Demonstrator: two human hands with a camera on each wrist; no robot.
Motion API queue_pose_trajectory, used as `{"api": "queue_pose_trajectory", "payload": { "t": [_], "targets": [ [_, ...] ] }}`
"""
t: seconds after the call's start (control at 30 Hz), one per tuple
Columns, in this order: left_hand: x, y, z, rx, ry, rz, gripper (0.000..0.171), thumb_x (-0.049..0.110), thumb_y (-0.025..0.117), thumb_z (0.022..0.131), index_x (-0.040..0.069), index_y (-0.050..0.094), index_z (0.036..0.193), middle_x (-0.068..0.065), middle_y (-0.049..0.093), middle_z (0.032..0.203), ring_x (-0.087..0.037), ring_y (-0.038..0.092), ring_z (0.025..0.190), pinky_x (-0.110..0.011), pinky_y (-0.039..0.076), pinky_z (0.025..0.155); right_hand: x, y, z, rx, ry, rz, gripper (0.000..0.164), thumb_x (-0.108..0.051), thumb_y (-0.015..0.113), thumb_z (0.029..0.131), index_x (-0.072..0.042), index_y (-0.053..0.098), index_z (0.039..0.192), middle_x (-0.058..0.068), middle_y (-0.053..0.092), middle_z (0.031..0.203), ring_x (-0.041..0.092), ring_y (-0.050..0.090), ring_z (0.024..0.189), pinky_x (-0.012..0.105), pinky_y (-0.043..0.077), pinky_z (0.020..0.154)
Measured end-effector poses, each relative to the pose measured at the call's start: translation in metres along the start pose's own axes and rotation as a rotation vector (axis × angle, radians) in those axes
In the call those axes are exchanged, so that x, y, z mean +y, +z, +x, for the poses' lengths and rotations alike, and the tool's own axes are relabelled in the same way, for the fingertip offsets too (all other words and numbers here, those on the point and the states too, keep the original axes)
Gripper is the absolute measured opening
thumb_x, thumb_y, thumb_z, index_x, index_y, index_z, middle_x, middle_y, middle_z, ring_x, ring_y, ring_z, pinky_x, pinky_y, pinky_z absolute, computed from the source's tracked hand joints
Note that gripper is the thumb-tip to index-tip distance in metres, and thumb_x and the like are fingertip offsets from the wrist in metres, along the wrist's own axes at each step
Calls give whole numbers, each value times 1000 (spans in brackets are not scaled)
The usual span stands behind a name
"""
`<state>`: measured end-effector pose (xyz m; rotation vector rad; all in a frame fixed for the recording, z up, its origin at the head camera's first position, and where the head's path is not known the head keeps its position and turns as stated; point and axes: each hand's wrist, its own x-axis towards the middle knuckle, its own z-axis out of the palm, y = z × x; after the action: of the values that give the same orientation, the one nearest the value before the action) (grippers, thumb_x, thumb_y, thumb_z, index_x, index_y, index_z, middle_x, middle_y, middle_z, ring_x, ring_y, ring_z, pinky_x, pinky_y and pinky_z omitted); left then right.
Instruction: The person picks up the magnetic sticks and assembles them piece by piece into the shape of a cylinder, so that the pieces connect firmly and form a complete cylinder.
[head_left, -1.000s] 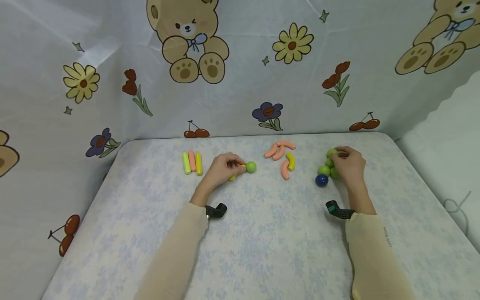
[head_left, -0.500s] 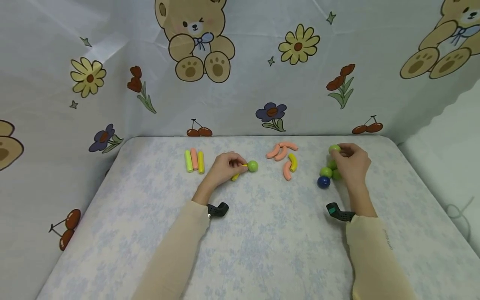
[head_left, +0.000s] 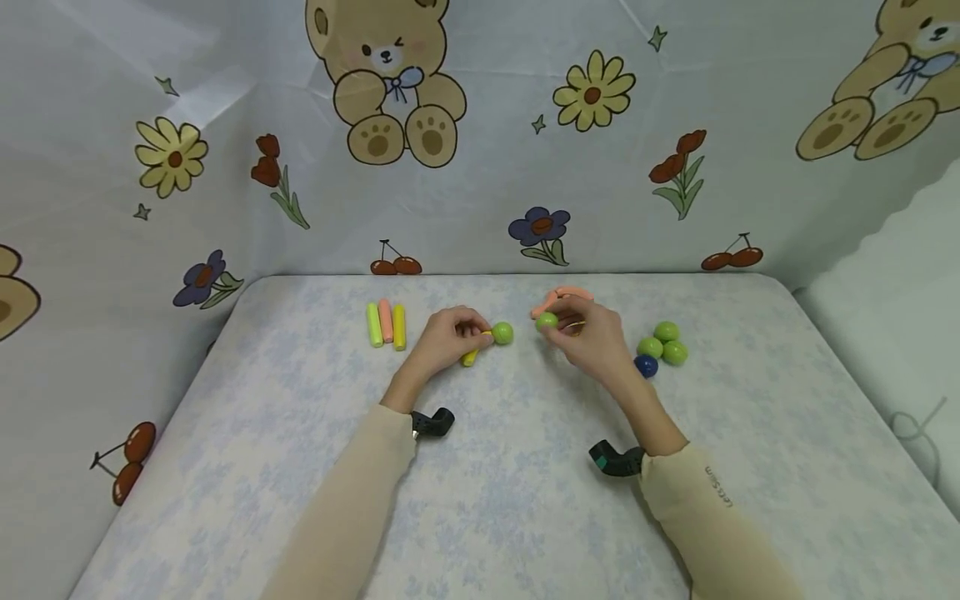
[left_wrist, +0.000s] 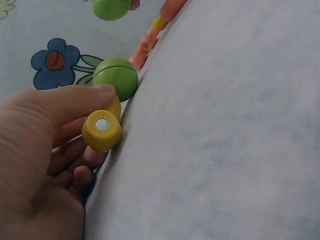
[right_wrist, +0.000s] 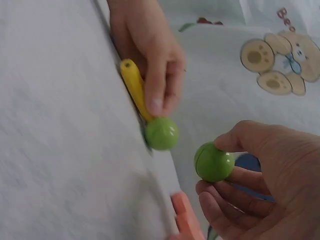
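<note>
My left hand (head_left: pixel 448 335) pinches a yellow stick (left_wrist: pixel 101 131) between thumb and fingers, low over the table. A green ball (head_left: pixel 502 333) sits at the stick's far end, touching it. To its right, my right hand (head_left: pixel 600 337) pinches a second green ball (right_wrist: pixel 214 161) between thumb and fingertips. That ball is raised off the table and apart from the first one. Behind the right hand lie curved pink pieces (head_left: pixel 575 292), partly covered by it. A yellow curved piece there is mostly hidden in the head view.
On the left side lie three straight sticks: light green (head_left: pixel 374 325), pink (head_left: pixel 386 322) and yellow (head_left: pixel 400 327). Three green balls (head_left: pixel 667 332) and a dark blue ball (head_left: pixel 646 366) cluster at the right. A patterned curtain (head_left: pixel 465 208) hangs along the table's back edge.
The right hand has lifted a green ball from the right cluster and carried it left, close to the ball at the yellow stick. The left hand keeps its place.
</note>
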<state>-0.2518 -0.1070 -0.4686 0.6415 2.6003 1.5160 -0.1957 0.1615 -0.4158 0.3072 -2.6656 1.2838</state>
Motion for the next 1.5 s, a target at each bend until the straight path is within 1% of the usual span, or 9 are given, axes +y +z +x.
{"api": "queue_pose_trajectory", "payload": {
  "t": [0.23,0.4,0.63,0.83,1.07,1.17,1.23,1.4,1.5],
  "targets": [
    [0,-1,0,12,8,14,10,20,82,94,13,79,100,-2,65,85,-16,55,74,-27,43,67,-23,41,-12,-179,-90,85,24,-9,79,93,-1,74,115,13,76,104,25,75,95,37,62,85],
    [1,2,0,14,6,26,9,21,82,95,14,79,99,-1,63,83,-14,53,71,-26,42,66,-27,56,-19,-240,-79,93,25,-14,80,93,-4,73,115,9,77,102,20,75,94,33,62,84],
    [2,3,0,8,2,13,9,22,81,96,14,79,98,-1,63,80,-14,52,68,-25,42,63,-28,65,-23,-245,-92,128,25,-14,81,93,-5,73,114,8,77,101,19,75,92,33,62,83],
    [1,3,1,8,12,18,9,24,81,96,15,78,97,-1,63,77,-13,52,67,-25,42,62,-30,69,-25,-251,-85,136,25,-15,82,93,-5,74,114,7,77,101,18,74,92,34,62,83],
    [0,4,1,1,4,24,8,23,81,96,16,78,96,0,64,77,-13,52,68,-26,42,63,-27,69,-25,-250,-119,133,21,-18,80,95,-6,74,112,5,77,100,17,73,90,34,61,83],
    [0,6,1,-11,-7,13,8,23,81,95,16,78,97,0,64,79,-14,52,70,-27,42,65,-26,61,-23,-200,-98,112,15,-17,77,98,-7,75,110,4,76,100,16,73,93,34,61,84],
    [0,6,0,-13,-11,8,9,22,83,94,16,78,97,-1,64,80,-14,52,71,-27,42,66,-24,53,-20,-125,-97,92,13,-14,74,100,-6,76,110,5,77,100,18,73,94,36,62,84],
    [1,5,-2,-4,-16,0,12,24,86,91,16,78,96,0,64,82,-15,53,73,-27,42,68,-7,35,-8,185,-139,3,14,-1,69,97,1,75,110,12,77,100,27,74,91,43,62,79],
    [3,3,-2,-17,-18,-10,12,24,86,91,16,78,96,0,64,84,-16,53,74,-27,42,69,8,28,-3,316,-88,-71,18,4,65,97,1,75,112,15,75,108,30,71,94,45,59,81]
  ]
}}
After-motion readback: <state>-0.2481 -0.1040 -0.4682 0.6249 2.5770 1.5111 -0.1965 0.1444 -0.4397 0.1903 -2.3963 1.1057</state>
